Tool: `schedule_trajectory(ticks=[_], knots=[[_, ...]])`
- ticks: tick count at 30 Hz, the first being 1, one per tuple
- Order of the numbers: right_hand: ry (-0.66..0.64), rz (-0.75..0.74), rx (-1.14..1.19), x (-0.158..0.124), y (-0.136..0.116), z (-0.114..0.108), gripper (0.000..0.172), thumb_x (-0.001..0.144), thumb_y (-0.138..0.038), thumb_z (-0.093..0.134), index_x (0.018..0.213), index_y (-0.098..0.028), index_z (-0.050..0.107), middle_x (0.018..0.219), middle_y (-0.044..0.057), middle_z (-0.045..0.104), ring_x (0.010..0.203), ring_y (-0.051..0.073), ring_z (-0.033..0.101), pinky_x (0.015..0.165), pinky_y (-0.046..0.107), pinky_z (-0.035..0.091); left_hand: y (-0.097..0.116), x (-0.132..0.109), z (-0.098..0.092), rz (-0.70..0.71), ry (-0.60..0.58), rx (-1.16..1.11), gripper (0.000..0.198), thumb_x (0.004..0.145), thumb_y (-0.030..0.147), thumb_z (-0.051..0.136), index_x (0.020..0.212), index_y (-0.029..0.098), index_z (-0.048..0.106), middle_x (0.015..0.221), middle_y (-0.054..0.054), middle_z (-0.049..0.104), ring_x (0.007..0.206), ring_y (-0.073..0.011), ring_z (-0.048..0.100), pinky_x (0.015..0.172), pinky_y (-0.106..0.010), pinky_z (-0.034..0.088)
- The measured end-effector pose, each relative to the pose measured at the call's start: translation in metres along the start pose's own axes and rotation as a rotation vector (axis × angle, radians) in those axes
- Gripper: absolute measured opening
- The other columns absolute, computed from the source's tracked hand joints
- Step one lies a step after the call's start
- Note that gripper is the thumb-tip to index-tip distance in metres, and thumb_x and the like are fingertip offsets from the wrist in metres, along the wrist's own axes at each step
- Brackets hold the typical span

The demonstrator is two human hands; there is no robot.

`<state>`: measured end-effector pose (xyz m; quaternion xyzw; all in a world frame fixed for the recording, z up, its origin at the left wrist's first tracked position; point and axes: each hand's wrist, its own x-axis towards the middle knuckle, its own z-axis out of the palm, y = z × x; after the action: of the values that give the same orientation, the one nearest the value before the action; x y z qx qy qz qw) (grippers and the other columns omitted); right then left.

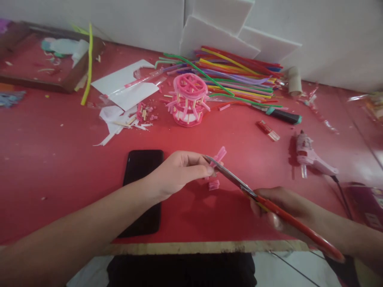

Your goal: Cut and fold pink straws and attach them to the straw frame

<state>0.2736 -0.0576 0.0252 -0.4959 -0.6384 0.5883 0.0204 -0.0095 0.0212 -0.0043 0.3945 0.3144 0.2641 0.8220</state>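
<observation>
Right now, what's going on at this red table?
A person is cutting a pink straw: the left hand pinches it while the right hand works red-handled scissors, blades at the straw. A cut pink piece lies below on the red table. Nearby are a phone, a glue gun, a pink straw model and loose colored straws.

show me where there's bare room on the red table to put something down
Bare red table lies left of the black phone, and between the left hand and the pink glue gun. Crowded: around the pink stick model and coloured straw pile.
</observation>
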Motion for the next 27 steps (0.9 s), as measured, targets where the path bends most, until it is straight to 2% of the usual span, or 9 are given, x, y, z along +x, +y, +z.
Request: schedule_trajectory(ticks=[2, 9, 15, 19, 23, 27], knots=[[-0.062, 0.022, 0.042, 0.002, 0.004, -0.001, 0.044, 0.088, -0.063, 0.054, 0.085, -0.019, 0.054, 0.073, -0.001, 0.051, 0.062, 0.012, 0.046, 0.052, 0.021, 0.041, 0.0, 0.0, 0.0, 0.0, -0.015, -0.023, 0.018, 0.082, 0.018, 0.068, 0.064, 0.016, 0.067, 0.069, -0.002, 0.071, 0.071, -0.0147, 0.067, 0.079, -0.032, 0.051], [-0.017, 0.021, 0.09, 0.004, 0.004, -0.003, 0.054, 0.081, -0.072, 0.057, 0.084, -0.018, 0.059, 0.069, 0.0, 0.054, 0.059, 0.011, 0.047, 0.05, 0.021, 0.04, 0.001, 0.002, 0.0, -0.016, -0.01, -0.045, 0.017, 0.08, 0.016, 0.067, 0.063, 0.016, 0.066, 0.067, -0.002, 0.07, 0.069, -0.0145, 0.066, 0.077, -0.032, 0.05], [0.047, 0.042, 0.068, 0.003, -0.007, -0.001, 0.045, 0.082, -0.064, 0.062, 0.084, -0.019, 0.063, 0.07, 0.001, 0.056, 0.06, 0.014, 0.048, 0.05, 0.024, 0.042, 0.003, 0.001, 0.002, -0.026, 0.026, 0.024, 0.016, 0.079, 0.015, 0.064, 0.063, 0.017, 0.066, 0.073, -0.003, 0.071, 0.073, -0.0153, 0.065, 0.077, -0.032, 0.048], [0.047, 0.071, 0.102, 0.003, -0.014, 0.001, 0.048, 0.079, -0.068, 0.061, 0.078, -0.02, 0.06, 0.074, 0.002, 0.057, 0.064, 0.015, 0.05, 0.053, 0.025, 0.045, 0.004, 0.001, 0.002, -0.024, 0.049, 0.055, 0.011, 0.077, 0.017, 0.065, 0.065, 0.016, 0.068, 0.08, -0.005, 0.072, 0.078, -0.0166, 0.065, 0.081, -0.032, 0.047], [-0.016, 0.156, 0.152, 0.009, -0.009, 0.0, 0.046, 0.083, -0.066, 0.059, 0.078, -0.021, 0.061, 0.073, 0.001, 0.057, 0.065, 0.015, 0.052, 0.057, 0.025, 0.047, 0.002, 0.002, 0.001, -0.046, 0.109, 0.088, 0.009, 0.074, 0.021, 0.068, 0.067, 0.015, 0.069, 0.08, -0.005, 0.07, 0.079, -0.0169, 0.062, 0.083, -0.033, 0.045], [0.002, 0.18, 0.112, 0.01, 0.003, 0.002, 0.04, 0.084, -0.059, 0.063, 0.078, -0.02, 0.061, 0.067, 0.0, 0.056, 0.058, 0.013, 0.05, 0.051, 0.023, 0.044, 0.001, 0.001, 0.0, -0.047, 0.121, 0.092, 0.009, 0.074, 0.021, 0.069, 0.068, 0.014, 0.069, 0.076, -0.003, 0.067, 0.078, -0.0161, 0.061, 0.085, -0.033, 0.044]])
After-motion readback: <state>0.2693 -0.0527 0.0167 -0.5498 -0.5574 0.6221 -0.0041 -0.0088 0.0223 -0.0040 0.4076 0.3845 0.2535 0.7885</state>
